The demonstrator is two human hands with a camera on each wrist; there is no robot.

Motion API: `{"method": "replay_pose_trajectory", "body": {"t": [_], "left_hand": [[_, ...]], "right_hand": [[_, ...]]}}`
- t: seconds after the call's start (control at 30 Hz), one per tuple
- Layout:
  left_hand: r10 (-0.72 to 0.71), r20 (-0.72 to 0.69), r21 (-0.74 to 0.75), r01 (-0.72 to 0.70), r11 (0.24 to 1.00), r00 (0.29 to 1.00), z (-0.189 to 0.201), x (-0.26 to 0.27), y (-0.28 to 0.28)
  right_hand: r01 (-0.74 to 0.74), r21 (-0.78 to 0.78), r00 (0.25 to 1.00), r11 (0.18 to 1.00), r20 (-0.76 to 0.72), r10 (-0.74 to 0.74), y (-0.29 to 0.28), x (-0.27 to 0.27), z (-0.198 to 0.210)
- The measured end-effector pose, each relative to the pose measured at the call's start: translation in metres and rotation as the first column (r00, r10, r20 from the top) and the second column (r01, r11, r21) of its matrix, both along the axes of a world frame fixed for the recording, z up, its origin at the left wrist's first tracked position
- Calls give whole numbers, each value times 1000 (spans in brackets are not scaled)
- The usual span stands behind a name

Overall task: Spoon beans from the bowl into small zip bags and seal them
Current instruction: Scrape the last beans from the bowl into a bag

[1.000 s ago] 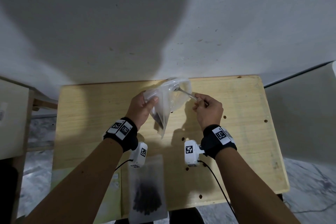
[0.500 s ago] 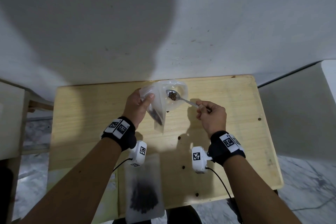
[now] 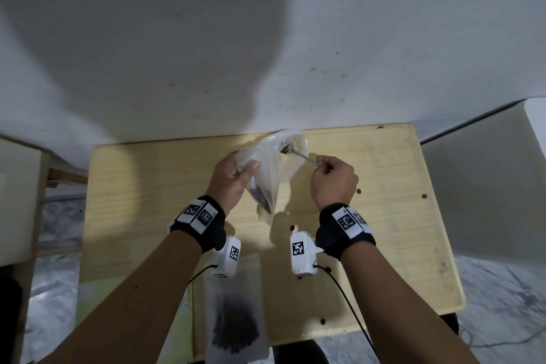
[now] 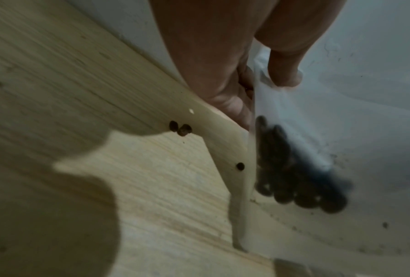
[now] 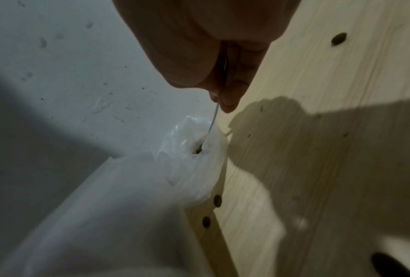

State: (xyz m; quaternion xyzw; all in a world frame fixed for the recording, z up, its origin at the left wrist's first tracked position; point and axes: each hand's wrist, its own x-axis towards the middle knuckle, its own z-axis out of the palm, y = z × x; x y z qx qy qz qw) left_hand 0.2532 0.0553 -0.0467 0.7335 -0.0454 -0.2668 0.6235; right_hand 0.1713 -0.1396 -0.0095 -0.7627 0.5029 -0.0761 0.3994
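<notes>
My left hand (image 3: pixel 246 168) pinches the upper edge of a clear zip bag (image 3: pixel 266 177) and holds it up over the wooden table (image 3: pixel 147 186). Dark beans (image 3: pixel 263 198) lie in the bag's bottom corner. In the left wrist view the thumb and fingers (image 4: pixel 282 75) clamp the film above the beans (image 4: pixel 294 178). My right hand (image 3: pixel 323 164) pinches the thin handle of a metal spoon (image 3: pixel 304 156). Its bean-loaded bowl sits at the bag's mouth. In the right wrist view the spoon (image 5: pixel 212 121) dips into the opening of the bag (image 5: pixel 194 150). The bowl is hidden behind the bag.
A second clear bag (image 3: pixel 236 313) with a dark heap of beans lies flat at the table's near edge between my forearms. A white wall rises right behind the table. Small dark holes dot the tabletop (image 3: pixel 424 195). A pale cabinet (image 3: pixel 17 201) stands at the left.
The spoon rose with a load of beans beside the bag, then moved left so its bowl now sits at the bag's mouth. My left hand keeps its hold on the bag.
</notes>
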Motion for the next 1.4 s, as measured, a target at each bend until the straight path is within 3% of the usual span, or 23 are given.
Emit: {"method": "replay_pose_trajectory", "body": {"t": [0.27,0.53,0.67,0.9,1.13,1.4], "left_hand": [[84,-24,-19,-84,996,996,-11,16,10],[89,-46,-71,-92,993,995,-25,21,7],[142,-87,-92,-150,984,986,-23,20,2],[139,-127,-140,-157,978,982,-29,18,1],[127,-97,-160,-141,977,987,-24,15,-2],[135,-72,-31,-138,990,988,-22,13,-1]], "right_hand": [[-89,-68,996,994,-3,89,-2,2,-6],[-273,-153,962,950,-61,267,-6,-5,6],[-276,-45,961,960,-34,274,-2,-6,-1],[-145,229,989,962,33,141,-16,-12,-16],[-47,319,996,947,88,20,-33,-25,-14],[-81,403,991,912,131,30,-50,-31,-2]]}}
